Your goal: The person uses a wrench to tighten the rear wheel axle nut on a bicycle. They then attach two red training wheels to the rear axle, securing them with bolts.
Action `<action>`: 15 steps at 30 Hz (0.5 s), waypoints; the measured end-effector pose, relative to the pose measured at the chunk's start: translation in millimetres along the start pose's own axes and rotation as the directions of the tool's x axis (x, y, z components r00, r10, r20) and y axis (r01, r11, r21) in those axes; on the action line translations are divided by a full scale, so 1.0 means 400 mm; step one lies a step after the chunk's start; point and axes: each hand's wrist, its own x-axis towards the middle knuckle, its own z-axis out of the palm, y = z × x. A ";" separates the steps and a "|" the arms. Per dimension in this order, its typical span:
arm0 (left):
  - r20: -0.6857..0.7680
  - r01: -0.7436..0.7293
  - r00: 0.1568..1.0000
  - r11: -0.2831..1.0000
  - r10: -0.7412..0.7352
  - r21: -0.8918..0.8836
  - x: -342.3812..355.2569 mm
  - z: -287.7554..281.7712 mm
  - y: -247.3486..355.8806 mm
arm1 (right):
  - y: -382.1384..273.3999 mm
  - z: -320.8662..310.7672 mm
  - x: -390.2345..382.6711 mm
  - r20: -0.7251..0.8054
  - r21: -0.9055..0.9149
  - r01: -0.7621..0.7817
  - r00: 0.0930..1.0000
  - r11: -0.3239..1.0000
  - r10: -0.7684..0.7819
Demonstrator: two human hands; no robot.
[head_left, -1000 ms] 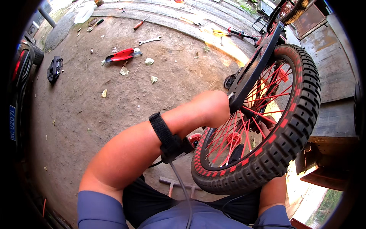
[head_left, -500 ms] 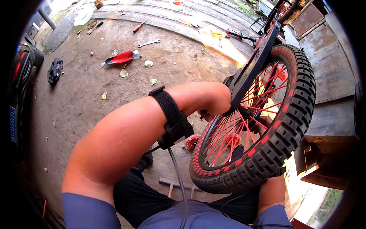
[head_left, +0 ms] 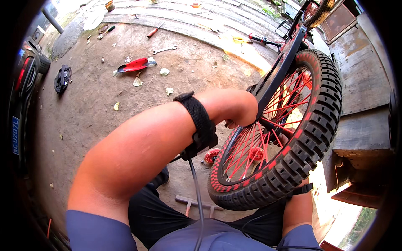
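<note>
A bicycle wheel with red spokes and a knobby black tyre [head_left: 321, 113], red-checked on its sidewall, sits tilted at the end of a black fork [head_left: 279, 69]. My left hand [head_left: 243, 108] is closed at the fork's lower end, close to the wheel hub [head_left: 268, 123]. Whatever its curled fingers grip is hidden by the hand itself. On the other side of the wheel, my right hand [head_left: 285, 138] shows only in part through the spokes, near the hub; its fingers are mostly covered. My right forearm passes beneath the tyre.
On the dirt ground lie a red mudguard-like piece [head_left: 135, 65], a wrench [head_left: 165, 49], a red-handled screwdriver [head_left: 154, 31] and a black pedal-like part [head_left: 62, 79]. Small red wheels [head_left: 212, 155] lie beside the tyre. A parked vehicle [head_left: 26, 96] stands left; grey panels [head_left: 362, 79] stand right.
My left forearm and hand have shifted slightly right, staying at the fork end. The wheel has tilted a little, and my right hand shows less behind the spokes.
</note>
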 end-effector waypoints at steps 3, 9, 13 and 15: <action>-0.047 -0.003 0.999 0.996 0.007 0.084 -0.036 -0.002 0.033 | 0.008 -0.007 -0.004 -0.002 0.004 -0.004 1.000 1.000 0.004; -0.233 0.138 0.955 0.969 -0.186 -0.206 -0.056 0.058 0.039 | 0.010 -0.009 0.000 0.001 0.016 0.005 1.000 1.000 -0.005; -0.269 0.145 0.940 0.958 -0.211 -0.247 -0.069 0.082 0.042 | 0.010 -0.006 0.004 0.006 0.019 0.012 1.000 1.000 -0.012; -0.317 0.107 0.928 0.955 -0.195 -0.276 -0.063 0.102 0.034 | 0.008 -0.003 0.006 0.005 0.022 0.014 1.000 1.000 -0.014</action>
